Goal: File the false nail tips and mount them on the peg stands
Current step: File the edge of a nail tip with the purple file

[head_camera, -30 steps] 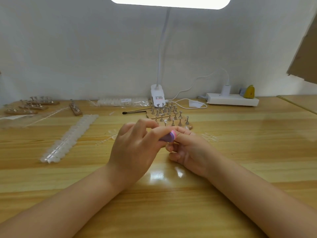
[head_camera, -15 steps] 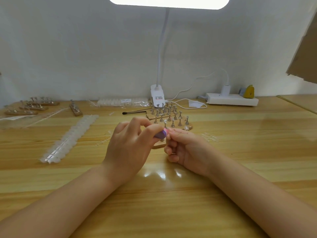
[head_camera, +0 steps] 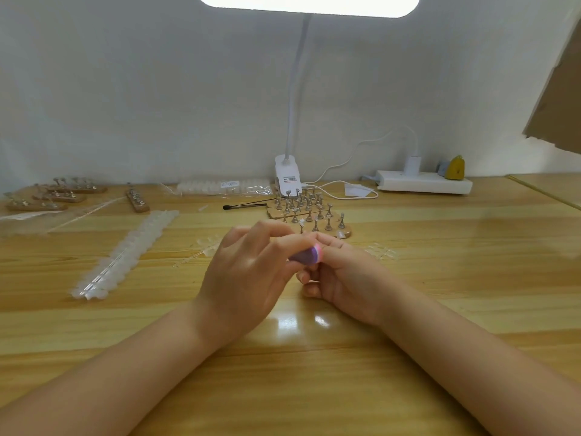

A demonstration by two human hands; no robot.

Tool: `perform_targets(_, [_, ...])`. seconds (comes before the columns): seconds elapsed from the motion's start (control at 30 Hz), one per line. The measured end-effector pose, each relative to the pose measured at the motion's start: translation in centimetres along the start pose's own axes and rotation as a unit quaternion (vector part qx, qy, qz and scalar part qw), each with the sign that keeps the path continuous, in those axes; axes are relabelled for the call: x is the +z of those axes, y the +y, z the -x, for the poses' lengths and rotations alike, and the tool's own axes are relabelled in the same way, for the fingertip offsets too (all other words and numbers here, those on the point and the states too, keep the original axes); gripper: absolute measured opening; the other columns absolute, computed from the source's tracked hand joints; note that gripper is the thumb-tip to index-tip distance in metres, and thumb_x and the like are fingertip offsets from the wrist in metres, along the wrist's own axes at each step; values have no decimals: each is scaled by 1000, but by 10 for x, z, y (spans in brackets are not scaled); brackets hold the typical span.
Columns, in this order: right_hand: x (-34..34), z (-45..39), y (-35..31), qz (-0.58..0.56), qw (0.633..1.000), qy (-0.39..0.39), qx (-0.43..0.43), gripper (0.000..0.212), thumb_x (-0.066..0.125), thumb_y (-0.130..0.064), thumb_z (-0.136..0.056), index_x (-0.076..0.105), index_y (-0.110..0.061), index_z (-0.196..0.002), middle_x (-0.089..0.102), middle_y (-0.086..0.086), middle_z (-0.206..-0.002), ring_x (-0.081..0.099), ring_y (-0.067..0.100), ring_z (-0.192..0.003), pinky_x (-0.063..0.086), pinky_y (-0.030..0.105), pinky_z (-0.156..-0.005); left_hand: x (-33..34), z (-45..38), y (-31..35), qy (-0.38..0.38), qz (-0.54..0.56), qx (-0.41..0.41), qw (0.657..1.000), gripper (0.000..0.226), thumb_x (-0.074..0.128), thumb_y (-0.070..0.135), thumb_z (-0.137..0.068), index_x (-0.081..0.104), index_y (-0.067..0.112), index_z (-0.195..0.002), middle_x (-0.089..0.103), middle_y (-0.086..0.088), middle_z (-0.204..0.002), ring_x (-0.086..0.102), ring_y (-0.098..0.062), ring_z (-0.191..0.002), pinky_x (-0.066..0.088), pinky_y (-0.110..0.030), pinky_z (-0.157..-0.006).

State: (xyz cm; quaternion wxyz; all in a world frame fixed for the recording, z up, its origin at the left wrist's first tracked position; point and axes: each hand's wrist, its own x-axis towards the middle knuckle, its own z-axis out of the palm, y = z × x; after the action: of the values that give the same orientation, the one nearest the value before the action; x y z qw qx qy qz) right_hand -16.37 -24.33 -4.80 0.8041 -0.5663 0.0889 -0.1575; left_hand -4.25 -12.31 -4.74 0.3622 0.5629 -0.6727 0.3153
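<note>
Wooden bench (head_camera: 440, 309) under my hands: left hand (head_camera: 248, 278) grips the purple file (head_camera: 306, 257), right hand (head_camera: 342, 275) seemingly pinching a hidden tip; filing step, mounting on the far peg stands (head_camera: 309, 212) next.

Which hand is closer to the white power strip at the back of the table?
The right hand. The power strip lies behind it and further right, by the wall. The left hand, holding the purple nail file, sits further to the left.
</note>
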Motion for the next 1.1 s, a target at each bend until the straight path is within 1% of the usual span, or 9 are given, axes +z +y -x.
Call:
perform_targets(0.17, [0,0,-1,-17,1000,-4,-8,20,57,-30,-86,68,-25,-70,48,-5,-64,51,11,-58,43,22,-51,-3,2,-10,-16,-30,-50,998,26,49,22,-91,45,24,-116,64,0,-104,55,-8,-78,39,-33,-83])
perform_targets(0.3, [-1,-1,1,-19,1000,7,-11,12,60,-28,-85,68,-22,-78,50,-4,-65,52,11,-58,44,23,-51,0,1,-5,2,3,-31,1000,22,46,26,-97,47,20,-118,64,1,-105,46,3,-80,37,-29,-82])
perform_targets(0.43, [-2,-1,0,-35,999,10,-17,16,59,-30,-84,68,-22,-74,54,-6,-63,53,11,-57,44,24,-51,1,3,-8,-25,-24,-51,998,23,50,19,-94,57,16,-116,67,0,-102,62,-13,-79,45,-37,-78])
perform_targets(0.57, [-2,-2,1,-26,999,7,-22,16,58,-29,-85,68,-23,-75,52,-5,-62,53,11,-57,44,24,-52,-1,0,-5,4,6,-59,998,22,47,25,-96,48,21,-118,63,6,-103,42,6,-78,38,-29,-81])
perform_targets(0.63, [-2,-2,1,-38,999,11,-21,13,58,-28,-84,68,-23,-77,55,-4,-65,53,10,-56,44,24,-52,1,0,0,-12,3,-43,999,22,45,27,-97,51,20,-117,64,5,-105,53,1,-78,39,-29,-82])
perform_targets(0.73, [-2,-2,0,-46,999,17,-20,17,58,-29,-83,68,-23,-71,55,-6,-61,52,10,-54,44,24,-52,0,1,-3,-30,-36,-63,997,28,47,24,-93,64,13,-112,69,0,-101,66,-16,-79,46,-37,-78])
perform_targets(0.87, [-1,-2,0,-29,999,17,-18,15,57,-28,-85,69,-24,-76,55,-7,-60,52,9,-55,43,24,-53,-2,1,-3,3,-11,-55,998,25,50,23,-93,50,21,-117,65,1,-104,49,1,-76,40,-30,-80])
perform_targets(1.0, [-1,-2,0,-48,998,28,-14,11,57,-26,-84,63,-19,-80,55,-6,-59,50,10,-55,42,24,-53,-1,1,-2,-39,-43,-68,996,26,49,30,-90,45,27,-116,65,-1,-101,58,-13,-70,43,-36,-78])
perform_targets(1.1, [-1,-2,0,-46,998,38,-14,13,59,-29,-81,65,-19,-75,52,-6,-58,49,10,-54,41,23,-52,-4,1,-5,-25,-50,-82,995,26,48,32,-89,44,27,-114,64,-4,-98,58,-15,-67,44,-37,-76])
